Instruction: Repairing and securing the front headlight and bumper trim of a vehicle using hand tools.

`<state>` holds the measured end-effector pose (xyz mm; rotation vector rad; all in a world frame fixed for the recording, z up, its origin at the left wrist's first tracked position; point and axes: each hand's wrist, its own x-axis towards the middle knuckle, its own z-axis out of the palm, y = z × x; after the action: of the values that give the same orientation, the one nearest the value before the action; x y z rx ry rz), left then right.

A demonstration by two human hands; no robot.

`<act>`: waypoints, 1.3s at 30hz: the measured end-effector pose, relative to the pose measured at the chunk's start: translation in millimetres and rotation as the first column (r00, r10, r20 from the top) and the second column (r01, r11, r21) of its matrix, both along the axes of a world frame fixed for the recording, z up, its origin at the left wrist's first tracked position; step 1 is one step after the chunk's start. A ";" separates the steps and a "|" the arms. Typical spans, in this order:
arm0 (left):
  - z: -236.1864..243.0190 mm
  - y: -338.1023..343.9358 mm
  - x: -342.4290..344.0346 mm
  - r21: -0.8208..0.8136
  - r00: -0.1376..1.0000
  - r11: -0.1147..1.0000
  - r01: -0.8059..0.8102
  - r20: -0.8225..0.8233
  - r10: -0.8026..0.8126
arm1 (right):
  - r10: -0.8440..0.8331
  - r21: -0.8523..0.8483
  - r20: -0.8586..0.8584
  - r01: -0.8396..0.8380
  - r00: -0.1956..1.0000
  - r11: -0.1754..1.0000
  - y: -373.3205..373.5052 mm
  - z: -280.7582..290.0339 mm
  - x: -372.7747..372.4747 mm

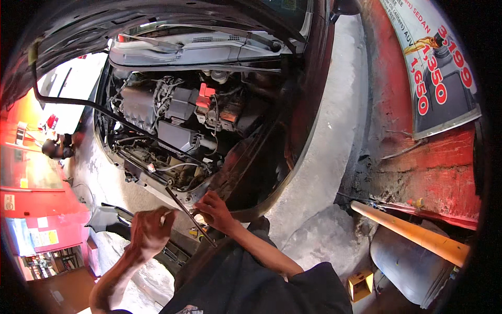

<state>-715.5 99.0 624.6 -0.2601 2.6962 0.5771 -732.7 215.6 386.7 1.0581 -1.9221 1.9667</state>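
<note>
Left hand (151,231) and right hand (215,212) apart, a metal rod (195,222) between them, beside the open-hooded car (180,137).
The rod slants at the car's front edge; the right hand is close by it there, the left, blurred and loosely curled, hangs just outside, and I cannot tell whether either grips anything.

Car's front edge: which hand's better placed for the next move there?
Right, I'd judge. The right hand has bent fingers close to the car's front edge and near the dark rod. The left hand is blurred, farther back, nothing visible in its grip.
</note>
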 end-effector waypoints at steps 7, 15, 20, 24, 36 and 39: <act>-28.0 5.6 -14.1 -0.576 0.635 0.621 0.531 -0.215 -0.742 | -0.006 -0.021 0.061 0.008 0.998 1.000 1.8 11.6 -9.5; 0.8 7.4 4.6 -0.290 0.893 0.928 0.236 -0.311 -0.325 | -0.044 -0.006 0.086 0.045 0.995 0.999 -5.8 20.4 -4.5; -10.8 -1.5 -24.3 -0.572 0.637 0.564 0.595 -0.092 -0.765 | -0.048 0.040 0.083 0.045 0.995 0.998 -4.1 15.9 -11.3; -42.6 -9.0 -8.6 -0.268 0.926 0.901 0.342 -0.064 -0.371 | -0.087 -0.053 0.049 0.090 0.995 0.995 -7.5 17.1 -14.5; -2.4 9.6 -8.0 -0.124 0.794 0.878 0.463 -0.382 -0.473 | -0.004 -0.025 0.041 0.005 0.999 1.000 -1.0 13.6 -6.2; -3.0 10.1 -11.9 -0.282 0.783 0.822 0.494 -0.267 -0.562 | 0.051 -0.001 -0.024 -0.051 0.998 0.999 0.0 8.8 -12.1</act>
<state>-727.4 109.2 621.6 0.6035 2.9591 0.1869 -744.7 215.6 395.5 1.1359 -1.8991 1.9731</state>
